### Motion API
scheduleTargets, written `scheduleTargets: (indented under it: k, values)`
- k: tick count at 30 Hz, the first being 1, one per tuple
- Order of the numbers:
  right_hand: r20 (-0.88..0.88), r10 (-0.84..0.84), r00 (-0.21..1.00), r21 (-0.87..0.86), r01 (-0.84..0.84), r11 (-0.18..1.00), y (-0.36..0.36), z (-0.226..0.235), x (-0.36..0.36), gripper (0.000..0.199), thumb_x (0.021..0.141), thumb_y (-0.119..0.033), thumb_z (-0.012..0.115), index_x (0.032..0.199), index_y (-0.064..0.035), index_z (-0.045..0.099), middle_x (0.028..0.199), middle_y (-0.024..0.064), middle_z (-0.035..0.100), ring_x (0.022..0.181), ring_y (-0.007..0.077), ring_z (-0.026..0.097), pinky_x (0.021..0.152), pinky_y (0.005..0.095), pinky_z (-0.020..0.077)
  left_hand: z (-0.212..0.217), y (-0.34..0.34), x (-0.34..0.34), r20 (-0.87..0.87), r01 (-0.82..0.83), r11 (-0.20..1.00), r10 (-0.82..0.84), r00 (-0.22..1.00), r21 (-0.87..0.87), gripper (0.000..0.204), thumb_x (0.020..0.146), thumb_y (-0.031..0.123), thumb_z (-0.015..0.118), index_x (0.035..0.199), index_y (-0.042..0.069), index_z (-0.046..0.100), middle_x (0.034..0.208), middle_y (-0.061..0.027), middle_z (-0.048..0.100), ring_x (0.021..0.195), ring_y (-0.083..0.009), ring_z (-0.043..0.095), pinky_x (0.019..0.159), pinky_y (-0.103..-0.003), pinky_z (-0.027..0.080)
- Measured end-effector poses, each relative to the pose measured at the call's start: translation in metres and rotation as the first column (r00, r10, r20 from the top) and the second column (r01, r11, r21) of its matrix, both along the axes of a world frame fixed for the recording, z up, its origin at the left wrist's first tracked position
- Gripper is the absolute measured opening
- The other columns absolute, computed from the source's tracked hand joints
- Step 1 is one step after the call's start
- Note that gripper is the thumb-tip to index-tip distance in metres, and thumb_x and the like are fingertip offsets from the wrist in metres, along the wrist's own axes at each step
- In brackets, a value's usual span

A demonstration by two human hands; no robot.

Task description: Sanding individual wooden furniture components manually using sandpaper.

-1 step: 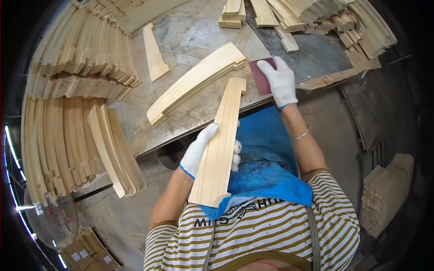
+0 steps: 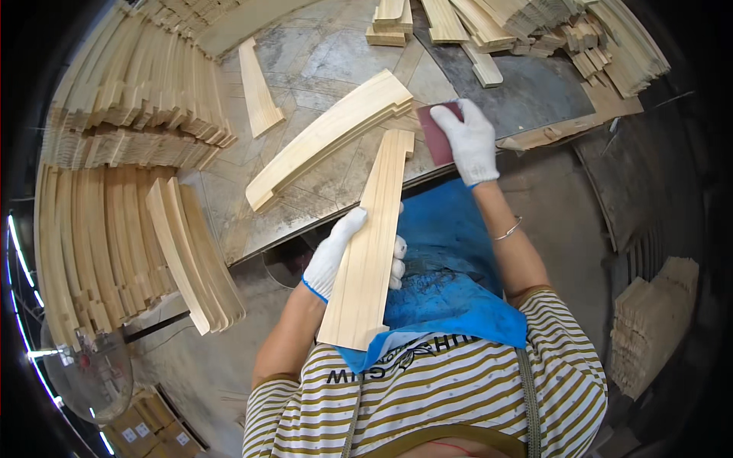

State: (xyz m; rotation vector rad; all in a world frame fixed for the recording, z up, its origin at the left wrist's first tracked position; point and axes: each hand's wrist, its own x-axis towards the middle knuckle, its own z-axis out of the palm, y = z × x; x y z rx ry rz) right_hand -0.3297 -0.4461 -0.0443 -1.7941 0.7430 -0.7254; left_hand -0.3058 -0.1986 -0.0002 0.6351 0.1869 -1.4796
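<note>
My left hand (image 2: 334, 250), in a white knit glove, is closed round a pale wooden board (image 2: 368, 252). The board slants upward, its notched far end near the table edge and its wide end against my blue apron (image 2: 450, 244). White-gloved too, my right hand (image 2: 471, 140) pinches a dark red sheet of sandpaper (image 2: 435, 141) over the table's front edge, right of the board's far end and apart from it. Part of the sheet is hidden under the fingers. Just beyond the held board, a few curved boards (image 2: 324, 141) lie together on the table.
The worktable (image 2: 321, 57) carries a single narrow board (image 2: 259, 91) and tall stacks of boards (image 2: 137, 69) at the left. More wooden pieces (image 2: 489, 23) are piled at the far right. A bundle of boards (image 2: 653, 328) stands low at the right; cartons (image 2: 149, 427) sit lower left.
My right hand has shifted very slightly left with the sandpaper. The left hand and its board hold almost the same place.
</note>
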Motion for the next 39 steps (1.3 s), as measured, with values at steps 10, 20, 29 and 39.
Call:
scheduleTargets:
  k: [10, 20, 29, 39]
  values:
    - [-0.17, -0.006, 0.985, -0.191, -0.027, 0.981, 0.038, -0.024, -0.012, 0.027, 0.083, -0.029, 0.067, 0.094, -0.004, 0.065, 0.089, 0.0139, 0.068, 0.08, 0.0257, 0.066, 0.072, 0.0338, 0.0496, -0.001, -0.001, -0.001, -0.009, -0.009, 1.0, 0.009, 1.0, 0.014, 0.067, 0.089, 0.049, 0.053, 0.138, 0.007, 0.036, 0.085, -0.0164, 0.057, 0.068, -0.0291, 0.062, 0.06, -0.042, 0.057]
    - [0.107, -0.153, 0.982, 0.043, 0.149, 0.988, -0.013, -0.012, -0.014, 0.027, 0.086, -0.024, 0.067, 0.096, 0.0004, 0.064, 0.085, 0.006, 0.063, 0.078, 0.0122, 0.055, 0.074, 0.0283, 0.0461, 0.048, -0.006, 0.061, 0.698, -0.37, 0.907, 0.131, 0.704, 0.202, 0.045, 0.085, 0.032, 0.061, 0.117, 0.001, 0.055, 0.095, -0.0082, 0.064, 0.077, -0.0168, 0.062, 0.069, -0.031, 0.053]
    - [0.042, -0.111, 0.993, 0.146, 0.103, 0.984, -0.016, -0.013, -0.005, 0.025, 0.086, -0.023, 0.067, 0.094, 0.0014, 0.062, 0.083, 0.002, 0.061, 0.076, 0.0096, 0.051, 0.071, 0.0262, 0.0449, 0.007, -0.016, 0.296, 0.95, -0.612, 0.762, -0.016, 0.312, 0.214, 0.04, 0.089, 0.02, 0.057, 0.124, 0.0, 0.056, 0.101, -0.0108, 0.066, 0.079, -0.0178, 0.065, 0.071, -0.033, 0.054]
    - [-0.069, -0.111, 0.991, 0.097, 0.117, 0.988, -0.028, -0.021, 0.012, 0.026, 0.086, -0.023, 0.065, 0.094, 0.0016, 0.061, 0.081, 0.0029, 0.061, 0.075, 0.0097, 0.051, 0.07, 0.0269, 0.0453, -0.064, -0.039, 0.364, 0.706, -0.893, 0.276, -0.705, 0.062, 0.355, 0.066, 0.072, 0.044, 0.064, 0.124, 0.005, 0.053, 0.113, -0.0286, 0.058, 0.101, -0.044, 0.058, 0.087, -0.05, 0.046]
